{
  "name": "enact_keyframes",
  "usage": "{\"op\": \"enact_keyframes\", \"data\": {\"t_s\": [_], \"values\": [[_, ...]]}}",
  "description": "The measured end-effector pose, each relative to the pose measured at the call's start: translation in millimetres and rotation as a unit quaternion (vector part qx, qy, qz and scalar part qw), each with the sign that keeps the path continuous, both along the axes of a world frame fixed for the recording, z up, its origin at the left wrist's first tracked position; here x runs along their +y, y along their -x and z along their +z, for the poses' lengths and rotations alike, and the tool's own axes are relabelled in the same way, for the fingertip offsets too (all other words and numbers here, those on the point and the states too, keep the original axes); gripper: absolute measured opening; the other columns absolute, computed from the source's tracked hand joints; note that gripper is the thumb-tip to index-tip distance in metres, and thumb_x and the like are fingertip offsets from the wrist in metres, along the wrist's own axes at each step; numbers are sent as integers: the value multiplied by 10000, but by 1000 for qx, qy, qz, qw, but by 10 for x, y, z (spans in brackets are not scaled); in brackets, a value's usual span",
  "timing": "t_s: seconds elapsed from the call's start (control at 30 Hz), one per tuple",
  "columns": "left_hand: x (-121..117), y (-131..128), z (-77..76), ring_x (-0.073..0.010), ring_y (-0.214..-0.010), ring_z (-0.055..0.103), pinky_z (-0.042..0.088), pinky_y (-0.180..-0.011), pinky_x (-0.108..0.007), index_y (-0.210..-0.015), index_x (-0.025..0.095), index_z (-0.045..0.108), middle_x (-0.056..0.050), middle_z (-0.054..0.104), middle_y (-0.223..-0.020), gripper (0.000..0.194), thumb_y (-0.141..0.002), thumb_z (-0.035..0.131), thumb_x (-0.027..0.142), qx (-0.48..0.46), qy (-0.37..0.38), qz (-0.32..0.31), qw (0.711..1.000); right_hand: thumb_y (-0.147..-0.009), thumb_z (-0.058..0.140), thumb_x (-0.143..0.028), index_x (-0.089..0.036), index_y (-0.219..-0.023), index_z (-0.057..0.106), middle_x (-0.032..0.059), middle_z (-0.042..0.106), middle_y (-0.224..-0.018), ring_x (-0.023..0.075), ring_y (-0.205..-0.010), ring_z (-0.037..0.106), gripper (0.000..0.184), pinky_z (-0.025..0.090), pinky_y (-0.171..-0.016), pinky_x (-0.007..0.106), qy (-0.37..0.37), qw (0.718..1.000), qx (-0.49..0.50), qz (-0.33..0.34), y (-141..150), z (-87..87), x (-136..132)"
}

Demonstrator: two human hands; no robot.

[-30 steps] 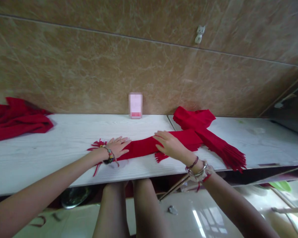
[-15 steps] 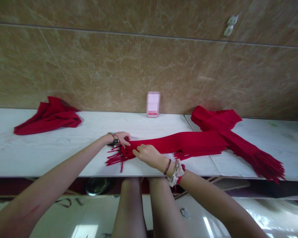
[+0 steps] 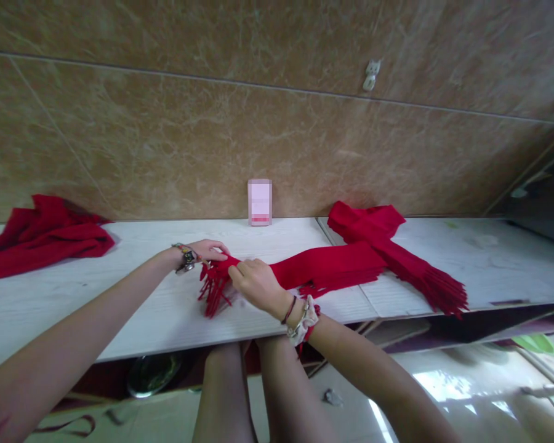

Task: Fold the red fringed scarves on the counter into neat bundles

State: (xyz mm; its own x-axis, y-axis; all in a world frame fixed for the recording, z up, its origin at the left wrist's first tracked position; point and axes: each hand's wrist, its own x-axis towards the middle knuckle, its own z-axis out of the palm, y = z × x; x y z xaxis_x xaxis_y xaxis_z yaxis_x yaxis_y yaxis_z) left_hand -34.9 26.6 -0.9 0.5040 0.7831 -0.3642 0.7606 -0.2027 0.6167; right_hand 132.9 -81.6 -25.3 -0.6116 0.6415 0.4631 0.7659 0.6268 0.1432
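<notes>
A red fringed scarf (image 3: 323, 261) lies lengthwise across the white bench. My left hand (image 3: 211, 250) pinches its left end at the top edge, where tassels hang down below the fingers. Close beside it, my right hand (image 3: 258, 284) is closed on the same scarf from the front, fingers curled over the cloth. Between the hands the end is bunched and slightly raised. The scarf's right part spreads flat, with another fringe along its lower edge. A second red fringed scarf (image 3: 420, 271) lies crossed over itself at the right, touching the first one's right end.
A crumpled red cloth (image 3: 55, 237) rests at the left by the tiled wall. A phone-like pink-white object (image 3: 260, 203) leans upright against the wall. A small white hook (image 3: 372, 75) is fixed higher up. Below the white bench (image 3: 157, 326) sits a round metal dish (image 3: 152, 375).
My hands have drawn the scarf's left end up and bunched it, and its tassels now hang downward. The view has swung to the right.
</notes>
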Motion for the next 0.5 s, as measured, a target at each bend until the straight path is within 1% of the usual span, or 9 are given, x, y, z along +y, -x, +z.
{"op": "enact_keyframes", "data": {"t_s": [0.07, 0.13, 0.23, 0.3, 0.33, 0.37, 0.4, 0.43, 0.5], "values": [[60, -191, 238, -146, -635, 542, 424, -574, -233, -948, 173, 546, 34, 589, -655, 492, -588, 536, 507, -26, -44, 12, 999, -836, 388, -160, -150, -838, 561, 59, 613, -744, 161, -708, 548, 174, 390, -631, 264, 4, 994, 88, -67, -177, 181, 2], [124, -512, 518, -139, -633, 545, 429, -585, -238, -971, 162, 557, 20, 598, -685, 458, -638, 520, 475, -85, -111, 15, 990, -803, 413, -162, -165, -851, 570, 44, 632, -768, 147, -703, 562, 164, 399, -631, 243, 1, 971, 200, -131, -435, 388, 3], [156, -1185, 921, -151, -766, 559, 434, -693, -263, -965, 148, 565, -11, 609, -844, 389, -695, 504, 422, -200, -229, -28, 952, -739, 464, -173, -180, -818, 578, 5, 638, -710, 130, -637, 570, 139, 414, -598, 226, -24, 913, 358, -196, -958, 666, -5], [106, -1649, 1081, -163, -855, 550, 423, -758, -289, -1032, 142, 530, -33, 597, -943, 403, -768, 425, 427, -266, -267, -62, 924, -697, 495, -206, -177, -776, 574, -7, 627, -646, 132, -593, 569, 115, 423, -571, 231, -41, 864, 445, -233, -1365, 760, -22], [61, -1851, 1105, -168, -904, 538, 412, -791, -299, -1074, 142, 503, -44, 583, -1001, 414, -801, 380, 427, -290, -277, -84, 912, -681, 507, -231, -173, -768, 568, -7, 624, -635, 135, -580, 569, 121, 426, -556, 235, -43, 841, 480, -246, -1572, 763, -34], [6, -2020, 1083, -175, -947, 524, 401, -820, -309, -1111, 142, 477, -56, 566, -1053, 426, -830, 328, 426, -302, -284, -98, 904, -667, 510, -254, -172, -755, 560, -7, 616, -616, 137, -550, 563, 129, 424, -534, 240, -38, 821, 506, -261, -1774, 733, -51], [-56, -2150, 1016, -183, -990, 508, 388, -847, -319, -1148, 138, 448, -72, 547, -1100, 435, -850, 292, 413, -296, -288, -111, 904, -660, 508, -279, -174, -737, 550, -10, 607, -600, 137, -526, 554, 136, 419, -517, 243, -30, 805, 525, -276, -1964, 672, -70], [-123, -2238, 906, -196, -1029, 491, 374, -871, -332, -1187, 135, 415, -91, 526, -1141, 444, -855, 289, 402, -268, -291, -117, 911, -654, 504, -301, -177, -710, 538, -14, 594, -579, 138, -506, 545, 139, 410, -500, 245, -10, 793, 537, -288, -2137, 582, -93], [-267, -2295, 593, -233, -1136, 415, 318, -938, -368, -1257, 132, 348, -134, 444, -1248, 504, -834, 358, 406, -173, -310, -129, 926, -636, 507, -343, -186, -642, 501, -28, 551, -518, 141, -492, 524, 158, 388, -478, 244, 17, 775, 547, -316, -2417, 345, -140]]}}
